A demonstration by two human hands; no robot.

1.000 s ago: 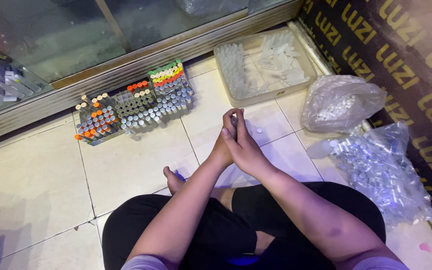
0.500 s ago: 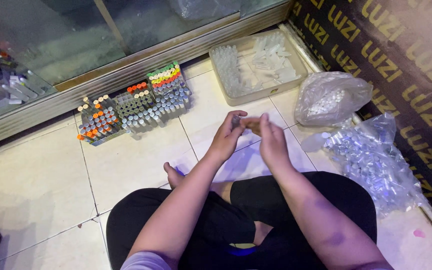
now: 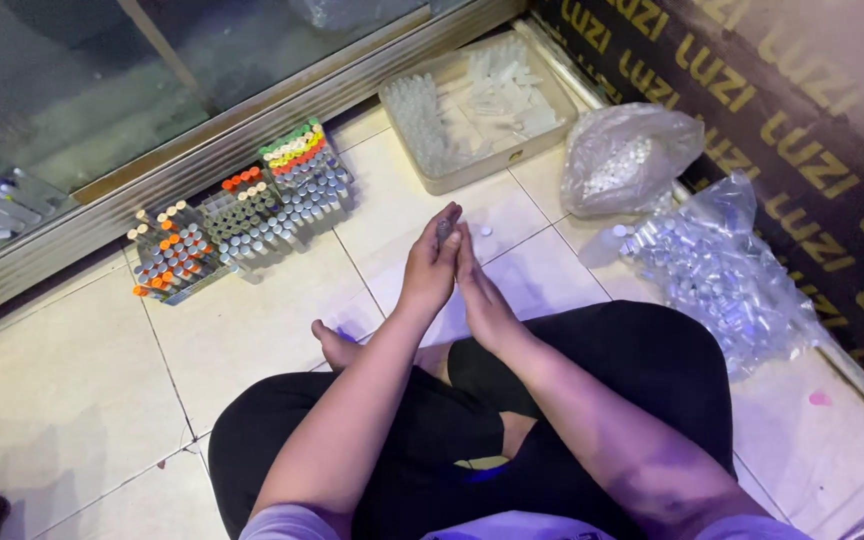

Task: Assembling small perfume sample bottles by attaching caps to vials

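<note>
Both palms have come back together since half a second ago, when they were apart. My left hand (image 3: pixel 430 268) and right hand (image 3: pixel 480 296) press flat against each other, grip closed on a small grey vial (image 3: pixel 444 229) peeking out at my fingertips, above the floor tiles (image 3: pixel 262 320), near the rack of capped vials (image 3: pixel 242 215).

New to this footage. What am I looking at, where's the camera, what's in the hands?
There is no machine here: a person sits cross-legged on a tiled floor, filmed by a camera worn on their head that looks down. The left hand and right hand are raised together, pinching a small grey vial between the fingertips. Ahead lie racks of capped vials with orange, red, green and yellow tops, a shallow plastic tray of clear pieces, and two clear plastic bags of small vials.
</note>
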